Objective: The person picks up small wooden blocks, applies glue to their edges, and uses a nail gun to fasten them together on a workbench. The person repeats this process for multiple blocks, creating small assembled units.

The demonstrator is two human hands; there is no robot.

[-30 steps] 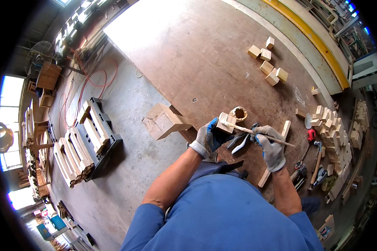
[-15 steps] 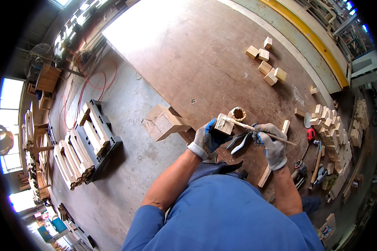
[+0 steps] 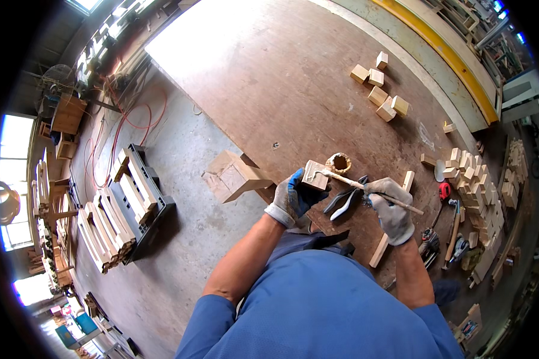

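My left hand, in a grey and blue glove, holds a small wooden block above the brown workbench. My right hand, in a grey glove, grips a thin brush stick whose tip rests on the block's top. A small round glue pot sits just behind the block. Pliers with pale handles lie on the bench between my hands. A long wood strip lies under my right hand.
Several loose wooden blocks lie at the far right of the bench, and a larger pile sits to the right with hand tools. A cardboard box sits at the bench edge. Stacked wooden frames on a black pallet stand on the floor left.
My right hand has shifted slightly right and the brush tip has moved across the block's top. My left hand holds the block in about the same place.
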